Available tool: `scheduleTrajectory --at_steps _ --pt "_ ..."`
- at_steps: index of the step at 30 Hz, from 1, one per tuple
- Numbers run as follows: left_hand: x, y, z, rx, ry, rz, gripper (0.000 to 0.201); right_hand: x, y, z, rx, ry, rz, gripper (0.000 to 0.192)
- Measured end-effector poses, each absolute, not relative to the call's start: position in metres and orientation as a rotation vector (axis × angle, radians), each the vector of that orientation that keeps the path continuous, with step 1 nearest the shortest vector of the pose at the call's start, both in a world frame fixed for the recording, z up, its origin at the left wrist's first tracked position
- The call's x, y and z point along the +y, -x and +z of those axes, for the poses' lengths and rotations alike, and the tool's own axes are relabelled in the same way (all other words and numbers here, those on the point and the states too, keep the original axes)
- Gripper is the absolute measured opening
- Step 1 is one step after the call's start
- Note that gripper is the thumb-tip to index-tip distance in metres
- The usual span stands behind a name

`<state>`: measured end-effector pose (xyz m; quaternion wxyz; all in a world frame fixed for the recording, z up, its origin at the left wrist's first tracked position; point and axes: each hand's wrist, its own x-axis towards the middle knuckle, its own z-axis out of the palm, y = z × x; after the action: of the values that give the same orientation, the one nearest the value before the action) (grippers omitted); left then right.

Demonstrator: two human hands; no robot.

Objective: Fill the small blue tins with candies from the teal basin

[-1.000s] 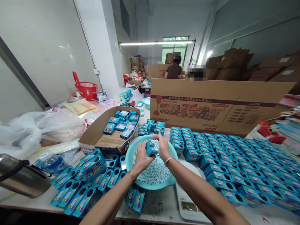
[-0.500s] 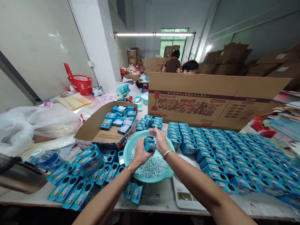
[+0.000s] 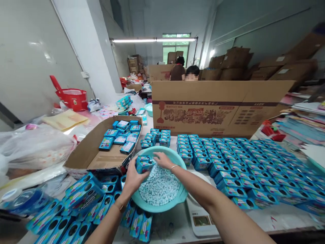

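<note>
My left hand grips a small blue cardboard box over the left side of a turquoise basin. Inside the basin lies a heap of small pale-blue pellets. At the box's right end is my right hand, palm down, its fingers stretched out and slightly apart. A few pellets show by those fingertips, at the end of the box. Whether the fingers touch the box is unclear. The basin partly covers a white digital scale.
Rows of blue boxes with round dark holes fill the right side; more boxes lie left. An open carton holds several flat packs. A tall cardboard sheet stands behind. Two people are beyond it. A bottle lies left.
My right hand has lowered from a cupped pose above the box to a flatter one beside it. The left hand has moved left with the box. The view has shifted right.
</note>
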<state>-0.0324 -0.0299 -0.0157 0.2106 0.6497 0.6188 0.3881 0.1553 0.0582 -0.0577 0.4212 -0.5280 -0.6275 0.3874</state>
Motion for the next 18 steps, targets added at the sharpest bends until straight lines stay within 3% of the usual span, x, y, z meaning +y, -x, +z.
scheduleTrajectory --at_steps 3,7,14,18 --pt "-0.037 0.027 -0.011 1.910 -2.119 0.546 0.066 0.062 -0.145 -0.077 -1.697 1.379 0.968 0.012" --pt "-0.038 0.008 -0.010 1.879 -2.271 -0.062 0.060 0.063 -0.146 -0.094 -1.686 1.469 0.999 0.017" --pt "-0.023 -0.015 -0.026 1.973 -2.181 -0.018 0.052 0.050 -0.135 -0.110 -1.217 1.531 1.104 0.037" --pt "-0.025 -0.015 -0.026 1.953 -2.164 0.103 0.050 0.038 -0.118 -0.101 -0.893 1.377 1.207 0.032"
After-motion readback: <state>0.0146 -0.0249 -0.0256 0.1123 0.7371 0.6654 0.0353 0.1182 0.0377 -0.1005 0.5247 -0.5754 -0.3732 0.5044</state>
